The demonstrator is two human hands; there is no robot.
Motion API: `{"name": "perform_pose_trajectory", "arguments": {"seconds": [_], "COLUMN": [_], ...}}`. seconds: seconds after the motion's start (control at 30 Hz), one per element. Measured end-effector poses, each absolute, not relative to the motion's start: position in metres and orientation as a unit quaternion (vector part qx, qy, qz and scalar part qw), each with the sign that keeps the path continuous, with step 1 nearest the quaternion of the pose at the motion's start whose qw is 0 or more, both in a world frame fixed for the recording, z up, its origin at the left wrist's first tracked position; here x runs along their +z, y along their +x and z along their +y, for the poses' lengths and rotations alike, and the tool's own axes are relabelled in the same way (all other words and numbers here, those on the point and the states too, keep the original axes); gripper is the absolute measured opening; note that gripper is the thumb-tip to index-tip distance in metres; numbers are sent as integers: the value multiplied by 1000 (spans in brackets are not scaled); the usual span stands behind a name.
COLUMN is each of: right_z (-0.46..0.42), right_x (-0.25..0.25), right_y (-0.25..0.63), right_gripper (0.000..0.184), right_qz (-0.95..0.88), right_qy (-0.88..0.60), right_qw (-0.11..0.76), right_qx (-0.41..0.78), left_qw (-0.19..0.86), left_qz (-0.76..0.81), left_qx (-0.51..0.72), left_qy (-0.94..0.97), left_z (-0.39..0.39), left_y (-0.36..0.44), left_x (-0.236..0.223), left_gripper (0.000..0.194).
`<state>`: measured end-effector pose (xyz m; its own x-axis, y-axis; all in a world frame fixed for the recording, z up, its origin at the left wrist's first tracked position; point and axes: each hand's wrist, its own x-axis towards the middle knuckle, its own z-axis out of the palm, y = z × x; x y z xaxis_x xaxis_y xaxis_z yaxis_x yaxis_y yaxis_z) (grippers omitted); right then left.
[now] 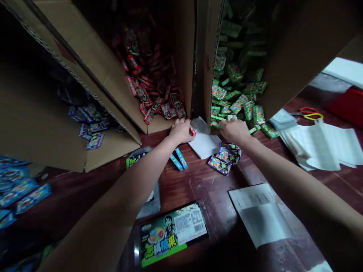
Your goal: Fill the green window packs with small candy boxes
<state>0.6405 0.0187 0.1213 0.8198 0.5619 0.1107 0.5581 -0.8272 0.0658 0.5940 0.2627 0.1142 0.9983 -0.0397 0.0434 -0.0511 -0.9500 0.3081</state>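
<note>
My left hand [181,131] is closed at the mouth of the carton of red candy boxes [153,98], with a small red candy box [192,130] showing at its thumb side. At the lip of the carton of green candy boxes [238,98], my right hand [235,130] has its fingers curled against the front of the pile; what they grip is hidden. Between my hands lies a white paper sheet [202,138]. Below it are a cluster of purple candy boxes [224,158] and two blue candy boxes [179,159], standing close together on the dark red floor.
A carton with purple boxes [92,128] opens at the left, beside blue boxes [25,192]. In front lies a printed green-and-black candy package [172,232]. Papers [262,213], white sheets [326,143] and scissors with red and yellow handles [312,114] lie on the right.
</note>
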Motion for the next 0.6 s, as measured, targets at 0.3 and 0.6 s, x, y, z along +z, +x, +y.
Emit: {"name": "perform_pose_trajectory", "arguments": {"seconds": [0.3,0.6], "right_z": [-76,-150], "right_x": [139,94], "right_y": [419,338], "right_gripper": [34,51], "right_qz": [502,500], "right_qy": [808,827], "right_qw": [-301,-199], "right_qx": [-69,-161], "left_qw": [493,256], "left_qz": [-118,-170], "left_qx": [14,-66], "left_qy": [862,949], "left_z": [222,140], "left_y": [359,252], "left_x": [146,99], "left_gripper": [99,89]}}
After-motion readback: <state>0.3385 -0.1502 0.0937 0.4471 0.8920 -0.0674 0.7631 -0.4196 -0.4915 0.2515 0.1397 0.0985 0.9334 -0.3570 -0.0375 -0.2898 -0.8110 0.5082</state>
